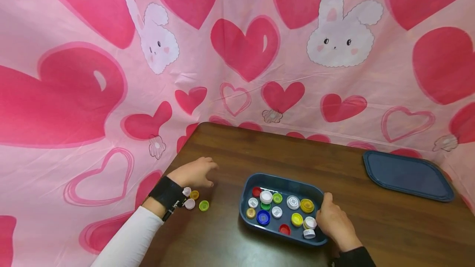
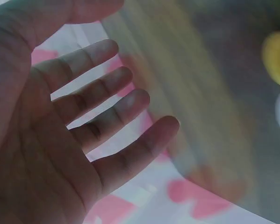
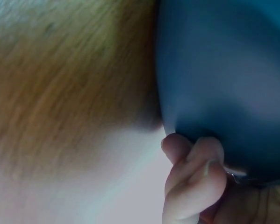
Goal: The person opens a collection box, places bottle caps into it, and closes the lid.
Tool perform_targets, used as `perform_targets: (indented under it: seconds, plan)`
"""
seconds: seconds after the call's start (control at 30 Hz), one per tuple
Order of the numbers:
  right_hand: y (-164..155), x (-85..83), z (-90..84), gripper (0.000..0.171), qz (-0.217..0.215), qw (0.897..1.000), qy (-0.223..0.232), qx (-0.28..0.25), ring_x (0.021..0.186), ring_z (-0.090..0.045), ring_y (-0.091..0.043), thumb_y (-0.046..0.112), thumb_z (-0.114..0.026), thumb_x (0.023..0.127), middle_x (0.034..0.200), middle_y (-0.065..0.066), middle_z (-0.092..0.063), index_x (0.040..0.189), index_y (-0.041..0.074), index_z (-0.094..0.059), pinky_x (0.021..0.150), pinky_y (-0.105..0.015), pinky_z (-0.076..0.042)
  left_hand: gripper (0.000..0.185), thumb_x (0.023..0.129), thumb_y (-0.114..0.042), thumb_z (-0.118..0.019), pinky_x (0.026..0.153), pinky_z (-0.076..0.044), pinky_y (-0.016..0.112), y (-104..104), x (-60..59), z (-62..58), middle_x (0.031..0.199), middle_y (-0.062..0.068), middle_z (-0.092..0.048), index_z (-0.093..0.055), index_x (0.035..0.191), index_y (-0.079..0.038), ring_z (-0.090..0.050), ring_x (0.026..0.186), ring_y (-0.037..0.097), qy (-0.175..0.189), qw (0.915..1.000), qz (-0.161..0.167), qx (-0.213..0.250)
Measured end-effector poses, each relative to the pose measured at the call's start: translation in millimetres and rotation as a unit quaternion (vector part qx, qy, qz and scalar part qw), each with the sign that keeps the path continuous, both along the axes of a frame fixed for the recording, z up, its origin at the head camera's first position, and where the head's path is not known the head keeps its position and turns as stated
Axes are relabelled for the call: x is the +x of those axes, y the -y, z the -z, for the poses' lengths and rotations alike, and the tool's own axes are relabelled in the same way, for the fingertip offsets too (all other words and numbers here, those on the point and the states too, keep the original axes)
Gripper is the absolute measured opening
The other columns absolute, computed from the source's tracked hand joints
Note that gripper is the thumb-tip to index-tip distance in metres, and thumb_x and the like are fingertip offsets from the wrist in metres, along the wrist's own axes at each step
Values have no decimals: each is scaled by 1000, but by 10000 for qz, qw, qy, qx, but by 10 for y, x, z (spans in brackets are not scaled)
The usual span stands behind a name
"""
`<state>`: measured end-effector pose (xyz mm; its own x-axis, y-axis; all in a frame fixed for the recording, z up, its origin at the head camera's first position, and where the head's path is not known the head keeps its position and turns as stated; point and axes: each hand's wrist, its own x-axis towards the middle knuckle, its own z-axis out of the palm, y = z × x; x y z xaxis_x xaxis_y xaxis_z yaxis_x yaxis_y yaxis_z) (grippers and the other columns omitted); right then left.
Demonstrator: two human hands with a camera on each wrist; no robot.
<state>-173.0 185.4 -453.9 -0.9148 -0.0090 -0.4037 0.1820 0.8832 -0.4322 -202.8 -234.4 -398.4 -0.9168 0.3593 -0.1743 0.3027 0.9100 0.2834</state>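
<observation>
Four loose caps [image 1: 193, 199] lay on the table [image 1: 371, 217] by the left hand [image 1: 194, 173], fingers spread, empty. Right hand [image 1: 335, 221] gripped the tray [image 1: 248, 188] rim. Caps looked light, stiff, slippery; best pinched at the edges.

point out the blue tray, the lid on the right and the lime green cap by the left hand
blue tray [image 1: 248, 188], head view, on its bare left rim
lid [image 1: 406, 175], head view, on the middle of its flat top
lime green cap [image 1: 203, 205], head view, on the cap's centre, lying on the table
</observation>
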Motion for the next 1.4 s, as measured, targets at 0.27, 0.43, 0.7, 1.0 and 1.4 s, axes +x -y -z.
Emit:
perform_targets:
  seconds: [0.27,0.43,0.7,1.0,1.4]
  plan:
    - [-30,-2,-15,46,-62,9999,16,84,71,-60,-30,9,-52,97,91,-27,-61,129,-10,-26,62,-44,-51,42,76,-12,-86,91,-56,47,409,138,271,107,9,-65,-72,116,-6,-60,97,24,378,9980,-497,112]
    - [-27,1,-5,46,-35,10000,29,66,70,-59,-29,9,-52,97,92,-27,-60,130,-11,-26,62,-43,-52,36,74,-9,-85,92,-55,46,536,206,367,101,5,-65,-73,108,-8,-60,91,22,439,9970,-618,156]
    - [-23,6,2,48,-22,10000,41,61,70,-59,-29,9,-53,97,90,-25,-60,130,-11,-26,62,-44,-52,33,74,-14,-87,88,-55,43,614,248,429,98,3,-64,-73,104,-10,-57,87,20,511,9957,-772,49]
    - [-19,-16,27,49,18,9999,133,41,70,-59,-29,9,-54,97,93,-26,-60,132,-10,-25,63,-44,-53,32,74,-13,-87,83,-54,41,611,245,467,95,3,-62,-73,102,-9,-55,85,20,461,9961,-744,99]
    - [-5,-9,12,49,20,9999,114,11,69,-59,-29,10,-55,97,92,-26,-59,132,-10,-25,61,-43,-53,22,74,-1,-82,73,-53,36,544,208,468,85,3,-56,-67,88,-9,-53,79,21,406,9952,-884,108]
